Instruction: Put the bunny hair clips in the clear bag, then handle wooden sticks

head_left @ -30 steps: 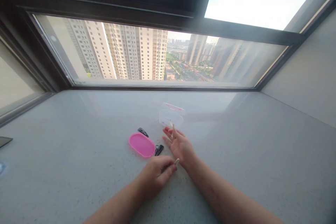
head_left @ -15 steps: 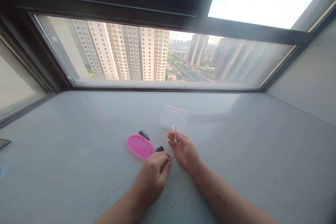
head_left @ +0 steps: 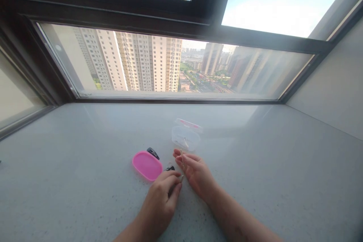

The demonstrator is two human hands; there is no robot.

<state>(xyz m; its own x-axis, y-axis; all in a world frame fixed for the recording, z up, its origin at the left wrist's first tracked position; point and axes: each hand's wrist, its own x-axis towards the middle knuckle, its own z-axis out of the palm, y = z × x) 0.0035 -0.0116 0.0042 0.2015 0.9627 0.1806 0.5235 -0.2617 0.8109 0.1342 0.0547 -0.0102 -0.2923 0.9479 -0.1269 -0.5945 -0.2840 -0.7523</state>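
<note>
The left hand (head_left: 161, 200) lies knuckles up on the grey sill (head_left: 85, 181), its fingers curled inward and pressed together at the tips around a small pale clip (head_left: 182, 177) — only the clip's end shows past the fingertips, so how much of it is gripped cannot be told. The right hand (head_left: 195, 172) lies just right of that pinch, palm turned up and leftward, fingers loosely spread and slightly bent; a thin pale hairpin (head_left: 181, 158) rests across its fingertips, and whether the thumb presses it down cannot be told. The 2 hands nearly touch at the clip.

Both forearms run in from the bottom edge, converging toward the pinch.

Just left of the pinch, and a little beyond it, lies a pink oval lid (head_left: 146, 165). Between lid and fingertips sits 1 black snap clip (head_left: 170, 168), partly hidden by the left fingers; a 2nd black snap clip (head_left: 153, 152) lies at the lid's far edge. Beyond the right fingertips stands a clear plastic box (head_left: 185, 138), open, with something small and pale inside.

Against 0.5 s ago, the left hand has slid closer to the right — the gap between them has closed — and the right fingers have drawn back from the box, the hairpin now lying lower across them.
</note>
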